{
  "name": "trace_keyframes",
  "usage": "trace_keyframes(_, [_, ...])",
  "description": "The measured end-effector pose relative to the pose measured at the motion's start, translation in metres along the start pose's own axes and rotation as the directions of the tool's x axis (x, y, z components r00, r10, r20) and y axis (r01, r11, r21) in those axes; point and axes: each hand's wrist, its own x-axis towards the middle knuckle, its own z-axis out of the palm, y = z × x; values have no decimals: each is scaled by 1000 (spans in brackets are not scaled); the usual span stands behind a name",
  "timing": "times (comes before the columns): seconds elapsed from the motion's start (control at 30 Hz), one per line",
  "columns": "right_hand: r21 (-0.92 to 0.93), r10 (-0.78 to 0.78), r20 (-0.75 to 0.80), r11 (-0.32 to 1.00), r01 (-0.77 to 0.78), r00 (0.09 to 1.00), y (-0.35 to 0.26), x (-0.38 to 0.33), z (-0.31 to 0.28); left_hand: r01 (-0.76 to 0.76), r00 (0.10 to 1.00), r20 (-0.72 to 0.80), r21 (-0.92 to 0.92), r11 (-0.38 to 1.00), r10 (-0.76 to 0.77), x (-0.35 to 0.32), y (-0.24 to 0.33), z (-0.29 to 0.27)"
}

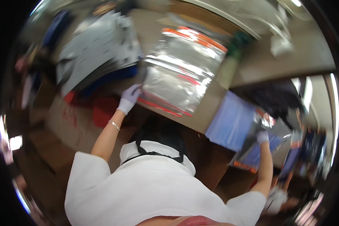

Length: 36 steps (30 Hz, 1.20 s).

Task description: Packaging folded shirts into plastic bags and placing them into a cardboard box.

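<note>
Pinching the clear bag [180,71] at the counter [286,56] edge, my left hand [129,98]; right hand [262,137] grips another bag [252,150], neither yet set down.

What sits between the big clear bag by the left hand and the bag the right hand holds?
In the head view, a blue sheet lies between the clear bag at the left hand and the bag in the right hand.

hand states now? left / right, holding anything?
Left hand: gloved, closed on the corner of a clear plastic bag with red strips on the table.
Right hand: gloved, gripping a clear plastic bag over a blue sheet.
</note>
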Motion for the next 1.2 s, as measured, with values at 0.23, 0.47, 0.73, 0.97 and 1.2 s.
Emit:
trace_keyframes(0.23, [24, -271, 374, 959, 283, 887, -50, 109, -148, 47, 841, -298, 871, 489, 451, 9, 83, -151])
trace_keyframes(0.47, [966, -296, -254, -120, 228, 921, -198, 93, -368, -258, 731, -23, 916, 307, 682, 10, 108, -204])
trace_keyframes(0.73, [600, -590, -444, -755, -265, 674, -389, 124, -510, -622, 769, 278, 534, 573, 576, -107, 94, -125])
trace_keyframes(0.97, [894, 87, -247, -364, 262, 965, -295, 22, -486, -779, 579, 453, 61, 625, 678, -115, 56, -71])
trace_keyframes(1.2, [771, 663, -48, -451, 449, 747, -252, -154, -331, -799, 542, 707, 265, 540, 454, 19, -66, 32])
